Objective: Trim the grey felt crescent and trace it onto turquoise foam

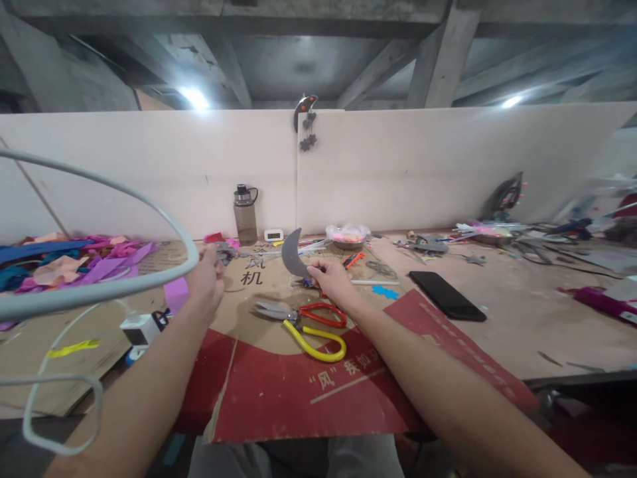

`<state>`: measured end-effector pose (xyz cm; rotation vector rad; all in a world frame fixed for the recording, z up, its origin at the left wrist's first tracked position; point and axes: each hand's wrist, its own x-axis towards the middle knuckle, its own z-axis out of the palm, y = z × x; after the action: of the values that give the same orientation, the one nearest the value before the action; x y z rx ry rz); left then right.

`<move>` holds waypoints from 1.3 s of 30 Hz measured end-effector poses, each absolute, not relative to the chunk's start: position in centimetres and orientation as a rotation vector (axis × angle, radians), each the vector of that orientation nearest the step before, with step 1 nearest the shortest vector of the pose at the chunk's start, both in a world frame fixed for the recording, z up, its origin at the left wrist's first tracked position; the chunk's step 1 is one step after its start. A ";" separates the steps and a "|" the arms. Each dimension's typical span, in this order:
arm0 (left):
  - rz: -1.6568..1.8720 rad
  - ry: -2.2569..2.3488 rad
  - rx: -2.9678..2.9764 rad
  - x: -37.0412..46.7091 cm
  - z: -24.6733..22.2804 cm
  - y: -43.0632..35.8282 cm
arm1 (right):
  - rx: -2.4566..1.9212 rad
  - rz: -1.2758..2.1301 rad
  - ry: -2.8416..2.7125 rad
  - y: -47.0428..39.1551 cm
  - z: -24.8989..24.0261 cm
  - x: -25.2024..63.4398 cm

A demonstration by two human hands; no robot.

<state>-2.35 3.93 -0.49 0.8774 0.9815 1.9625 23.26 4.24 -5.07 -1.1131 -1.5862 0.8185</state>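
Note:
My right hand [331, 279] pinches the lower tip of a grey crescent-shaped piece [293, 254], which stands upright above the cardboard [318, 398]. Farther left, my left hand [209, 272] is raised over the cardboard beside small grey pieces with red dots [226, 251]; its fingers are partly hidden and blurred, so a grip cannot be made out. Scissors [298, 322] with one red and one yellow handle lie between my forearms, blades pointing left. A blue cut-out [385, 292] rests right of my right hand.
A white cable [124, 186] loops across the left foreground. Coloured scraps [70, 262] pile up at left. A bottle [245, 216] and small clock [273, 235] stand by the partition [398, 172]. At right lie a black phone [446, 295] and a purple tool [604, 304].

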 end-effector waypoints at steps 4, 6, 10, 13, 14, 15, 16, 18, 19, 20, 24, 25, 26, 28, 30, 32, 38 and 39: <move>2.079 1.188 1.048 -2.3 -0.7 4.1 | -1.094 0.871 -1.548 4.2 -4.9 23.3; 1.829 1.194 1.174 -0.9 -1.4 3.8 | -1.075 0.898 -1.549 3.8 -4.7 23.1; 1.251 0.979 1.288 2.5 -3.1 2.5 | -1.043 0.948 -1.563 2.7 -4.6 22.4; 1.185 0.921 1.377 3.6 -3.7 1.9 | -0.973 1.047 -1.566 2.4 -4.7 21.9; 1.198 0.915 1.399 3.5 -3.8 1.9 | -0.929 1.095 -1.545 2.4 -4.8 21.8; 1.215 0.915 1.419 3.3 -3.8 2.0 | -0.885 1.143 -1.503 2.5 -4.9 21.8; 1.239 0.916 1.435 3.1 -3.8 2.2 | -0.849 1.187 -1.444 2.7 -4.9 21.9; 1.296 0.913 1.442 2.5 -3.8 2.6 | -0.824 1.258 -1.309 3.2 -5.0 22.3; 1.319 0.912 1.443 2.3 -3.8 2.8 | -0.830 1.289 -1.261 3.4 -5.0 22.5; 1.332 0.910 1.446 2.1 -3.8 2.9 | -0.840 1.316 -1.239 3.5 -5.0 22.7; 1.337 0.906 1.469 2.0 -3.7 2.9 | -0.830 1.401 -1.291 3.3 -5.0 22.8; 1.338 0.909 1.468 2.1 -3.6 2.8 | -0.822 1.404 -1.319 3.1 -4.9 22.7; 1.340 0.912 1.460 2.1 -3.6 2.6 | -0.818 1.397 -1.356 2.9 -4.9 22.6; 1.342 0.911 1.435 2.3 -3.3 2.4 | -0.817 1.351 -1.431 2.5 -4.8 22.3; 1.335 0.897 1.418 2.4 -3.2 2.3 | -0.829 1.280 -1.473 2.3 -4.7 22.2; 1.324 0.864 1.419 2.5 -3.2 2.2 | -0.843 1.217 -1.482 2.1 -4.6 22.2; 1.342 0.794 1.640 3.0 -3.5 1.9 | -0.887 1.082 -1.552 1.7 -4.2 22.3; 1.376 0.805 1.681 3.1 -3.5 1.8 | -0.891 1.044 -1.563 1.7 -4.1 22.3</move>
<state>3.07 1.77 -3.53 1.6808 0.8051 1.3758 22.30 1.66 -4.13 -0.8907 -1.5626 1.0438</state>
